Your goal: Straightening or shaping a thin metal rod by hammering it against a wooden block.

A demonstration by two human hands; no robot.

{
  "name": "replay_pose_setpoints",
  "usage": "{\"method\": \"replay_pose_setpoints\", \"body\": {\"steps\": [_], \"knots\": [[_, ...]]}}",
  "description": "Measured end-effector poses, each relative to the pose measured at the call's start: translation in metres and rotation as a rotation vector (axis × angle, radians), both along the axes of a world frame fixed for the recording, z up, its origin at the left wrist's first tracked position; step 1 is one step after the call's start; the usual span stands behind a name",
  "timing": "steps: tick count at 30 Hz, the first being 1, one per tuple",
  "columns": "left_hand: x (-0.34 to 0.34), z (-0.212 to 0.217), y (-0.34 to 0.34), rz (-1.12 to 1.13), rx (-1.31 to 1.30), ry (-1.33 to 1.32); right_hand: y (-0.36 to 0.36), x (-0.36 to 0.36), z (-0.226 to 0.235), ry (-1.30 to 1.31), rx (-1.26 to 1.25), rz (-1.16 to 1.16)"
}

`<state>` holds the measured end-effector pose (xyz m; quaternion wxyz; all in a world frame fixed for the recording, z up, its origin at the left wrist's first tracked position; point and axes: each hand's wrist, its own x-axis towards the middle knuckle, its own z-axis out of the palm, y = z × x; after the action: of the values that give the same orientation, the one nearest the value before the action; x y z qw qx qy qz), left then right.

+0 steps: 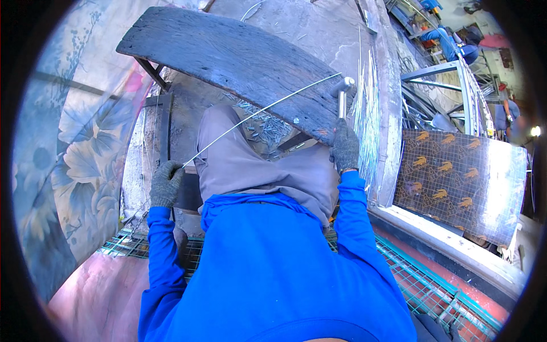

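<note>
My gloved left hand (166,183) is closed on the near end of a long thin metal rod (259,112). The rod slants up to the right over my lap, and its far end lies over the right part of a dark, worn wooden bench (228,50). In my gloved right hand (345,147) is a hammer (342,100), gripped by its handle with the head up. The hammer's head is at the bench's right end, close to the rod's tip.
Many short cut metal pieces (268,130) lie on the floor under the bench. A bundle of long thin rods (367,108) stands on the right. Beyond are a patterned board (456,182), metal frames (436,74) and other people. A flowered curtain (85,154) hangs at left.
</note>
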<state>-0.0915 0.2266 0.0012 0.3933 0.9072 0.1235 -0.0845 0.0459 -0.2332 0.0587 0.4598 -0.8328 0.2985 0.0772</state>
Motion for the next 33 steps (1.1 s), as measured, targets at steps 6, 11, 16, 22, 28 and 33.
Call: {"method": "replay_pose_setpoints", "body": {"steps": [6,11,16,22,28,33], "knots": [[0.008,0.012,-0.012,-0.016,0.067,-0.112,-0.017,0.024,-0.029,-0.441,-0.364,0.165],[0.000,0.001,-0.010,0.014,0.114,-0.135,-0.005,0.039,-0.017,-0.168,-0.208,0.187],[0.004,0.001,-0.014,0.022,0.102,-0.150,-0.030,0.007,-0.051,-0.802,-1.042,0.646],[0.005,0.000,-0.014,0.052,0.074,-0.152,-0.015,-0.024,-0.051,-0.282,-0.262,0.203],[0.007,-0.004,-0.013,0.043,0.122,-0.146,-0.011,0.002,-0.009,-0.024,-0.200,0.123],[0.005,-0.005,-0.013,0.046,0.098,-0.137,-0.004,0.027,-0.012,-0.335,-0.304,0.151]]}}
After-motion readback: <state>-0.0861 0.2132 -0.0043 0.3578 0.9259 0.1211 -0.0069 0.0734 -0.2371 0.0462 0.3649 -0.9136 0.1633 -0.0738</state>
